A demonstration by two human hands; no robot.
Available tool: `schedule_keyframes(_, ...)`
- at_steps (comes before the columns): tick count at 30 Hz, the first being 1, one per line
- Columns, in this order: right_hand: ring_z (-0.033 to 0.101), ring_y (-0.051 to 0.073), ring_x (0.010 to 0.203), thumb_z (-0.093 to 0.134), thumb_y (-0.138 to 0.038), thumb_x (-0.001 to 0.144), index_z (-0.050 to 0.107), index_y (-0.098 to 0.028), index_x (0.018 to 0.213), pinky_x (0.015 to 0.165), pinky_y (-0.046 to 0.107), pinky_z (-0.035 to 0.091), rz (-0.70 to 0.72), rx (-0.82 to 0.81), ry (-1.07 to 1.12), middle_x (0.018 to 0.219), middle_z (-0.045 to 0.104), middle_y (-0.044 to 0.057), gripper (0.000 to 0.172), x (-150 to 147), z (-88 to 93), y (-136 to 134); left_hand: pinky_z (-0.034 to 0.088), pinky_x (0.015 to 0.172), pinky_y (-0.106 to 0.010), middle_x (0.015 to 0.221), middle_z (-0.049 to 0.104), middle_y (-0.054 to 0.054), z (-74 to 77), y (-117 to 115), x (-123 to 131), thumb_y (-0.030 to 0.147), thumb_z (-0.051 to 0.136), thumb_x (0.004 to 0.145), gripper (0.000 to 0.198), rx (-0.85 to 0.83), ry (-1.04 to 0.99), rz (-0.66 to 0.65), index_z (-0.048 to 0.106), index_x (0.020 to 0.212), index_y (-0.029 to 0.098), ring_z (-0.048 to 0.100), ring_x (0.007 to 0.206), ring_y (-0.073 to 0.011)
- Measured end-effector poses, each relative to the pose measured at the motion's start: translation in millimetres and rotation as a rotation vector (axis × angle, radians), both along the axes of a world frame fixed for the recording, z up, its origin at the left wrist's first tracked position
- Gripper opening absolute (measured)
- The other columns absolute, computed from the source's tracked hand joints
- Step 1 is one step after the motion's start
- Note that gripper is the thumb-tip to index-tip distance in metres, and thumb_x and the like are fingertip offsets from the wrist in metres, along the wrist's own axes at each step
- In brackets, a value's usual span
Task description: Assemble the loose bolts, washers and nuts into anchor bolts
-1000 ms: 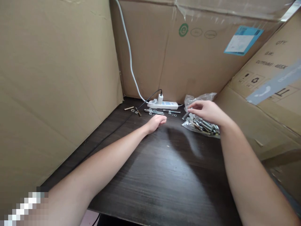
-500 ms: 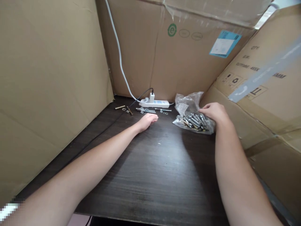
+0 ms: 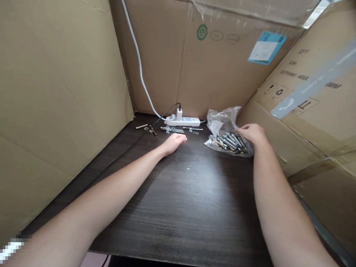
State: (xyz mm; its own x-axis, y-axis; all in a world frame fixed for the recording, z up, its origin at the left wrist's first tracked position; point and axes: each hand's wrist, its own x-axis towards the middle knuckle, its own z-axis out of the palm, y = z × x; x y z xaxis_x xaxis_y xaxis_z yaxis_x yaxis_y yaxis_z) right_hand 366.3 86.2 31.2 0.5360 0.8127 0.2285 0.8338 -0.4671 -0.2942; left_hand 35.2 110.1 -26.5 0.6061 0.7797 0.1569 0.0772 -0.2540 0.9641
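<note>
My right hand (image 3: 253, 134) lies against the right edge of a clear plastic bag (image 3: 222, 120) filled with several metal bolts (image 3: 230, 142). Its fingertips touch the bag near the bolts, and whether they grip it is hidden. My left hand (image 3: 175, 141) rests on the dark wooden table (image 3: 194, 200) with its fingers curled and nothing visible in them. Just beyond it lie loose long bolts and washers (image 3: 174, 129) and a brass-coloured sleeve (image 3: 141, 127).
A white power strip (image 3: 185, 121) with a plugged-in charger sits at the table's back, a white cable (image 3: 139, 66) rising from it. A black cable (image 3: 125, 152) runs along the left. Cardboard boxes (image 3: 55, 92) wall in the table on the left, back and right.
My right hand moved from above the bag down to its right edge and has stayed there. My left hand has stayed at rest on the table. The view shifted slightly.
</note>
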Motion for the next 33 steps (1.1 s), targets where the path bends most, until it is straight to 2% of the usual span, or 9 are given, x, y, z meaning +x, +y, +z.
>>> schedule_keyframes(9,0.061,0.027,0.084,0.056,-0.041,0.077,0.074,-0.017,0.092,0.071,0.036,0.042,-0.020,0.070,-0.010,0.097,0.070,0.017,0.034,-7,35.0,-18,0.024,0.050,-0.024,0.054,0.028,0.005,-5.9,0,2,0.032,0.039,0.077,0.027,0.149,0.127,0.115,0.029,0.055,0.019,0.028,0.051,-0.0091)
schedule_keyframes(15,0.059,0.026,0.081,0.054,-0.038,0.076,0.074,-0.017,0.091,0.070,0.036,0.040,0.022,0.143,-0.044,0.092,0.071,0.016,0.033,-39,43.8,-18,0.034,0.069,-0.028,0.064,0.043,0.001,-4.4,7,-5,0.023,0.043,0.078,0.019,0.341,0.255,0.399,0.038,0.060,0.018,0.042,0.071,-0.0157)
schedule_keyframes(19,0.057,0.028,0.087,0.052,-0.034,0.077,0.072,-0.017,0.087,0.075,0.038,0.041,0.203,0.247,-0.183,0.090,0.069,0.014,0.028,-77,26.5,-6,0.034,0.087,-0.035,0.089,0.056,-0.005,5.0,14,-23,0.018,0.046,0.079,0.008,0.530,0.415,0.643,0.052,0.074,0.019,0.046,0.095,-0.0231)
schedule_keyframes(21,0.054,0.030,0.094,0.050,-0.030,0.079,0.070,-0.015,0.085,0.081,0.041,0.039,0.350,0.342,-0.267,0.091,0.067,0.015,0.026,-103,9.9,-2,0.035,0.089,-0.037,0.098,0.058,-0.006,9.1,19,-36,0.017,0.046,0.079,0.012,0.642,0.559,0.727,0.057,0.083,0.021,0.046,0.099,-0.0244)
schedule_keyframes(23,0.051,0.031,0.096,0.049,-0.028,0.081,0.068,-0.016,0.082,0.083,0.042,0.037,0.500,0.406,-0.306,0.090,0.066,0.014,0.023,-132,-9.3,-2,0.036,0.090,-0.039,0.105,0.057,-0.006,11.5,27,-53,0.015,0.048,0.077,0.020,0.678,0.663,0.805,0.059,0.092,0.022,0.045,0.104,-0.0262)
schedule_keyframes(26,0.049,0.030,0.097,0.048,-0.026,0.083,0.067,-0.019,0.083,0.083,0.040,0.036,0.760,0.393,-0.321,0.090,0.064,0.011,0.020,-173,-34.0,-4,0.036,0.090,-0.039,0.113,0.054,-0.006,11.3,42,-80,0.012,0.047,0.076,0.032,0.610,0.790,0.878,0.059,0.103,0.026,0.044,0.109,-0.0273)
schedule_keyframes(28,0.049,0.029,0.097,0.047,-0.025,0.085,0.066,-0.020,0.086,0.083,0.040,0.035,0.876,0.338,-0.330,0.092,0.064,0.011,0.020,-199,-42.8,-5,0.036,0.093,-0.039,0.117,0.053,-0.007,8.9,51,-95,0.016,0.048,0.078,0.033,0.480,0.861,0.934,0.058,0.108,0.027,0.043,0.111,-0.0272)
schedule_keyframes(30,0.050,0.029,0.096,0.045,-0.026,0.087,0.065,-0.018,0.091,0.083,0.039,0.036,0.931,0.281,-0.310,0.094,0.063,0.012,0.021,-225,-44.7,-1,0.035,0.095,-0.039,0.122,0.051,-0.008,4.8,57,-105,0.015,0.047,0.079,0.036,0.383,0.911,0.953,0.056,0.112,0.025,0.042,0.115,-0.0269)
schedule_keyframes(33,0.056,0.026,0.092,0.043,-0.028,0.089,0.061,-0.019,0.101,0.080,0.036,0.040,0.943,0.187,-0.190,0.099,0.063,0.011,0.024,-265,-40.4,10,0.036,0.095,-0.041,0.122,0.053,-0.009,-2.3,60,-111,0.016,0.045,0.080,0.033,0.353,0.933,0.923,0.057,0.111,0.024,0.043,0.116,-0.0275)
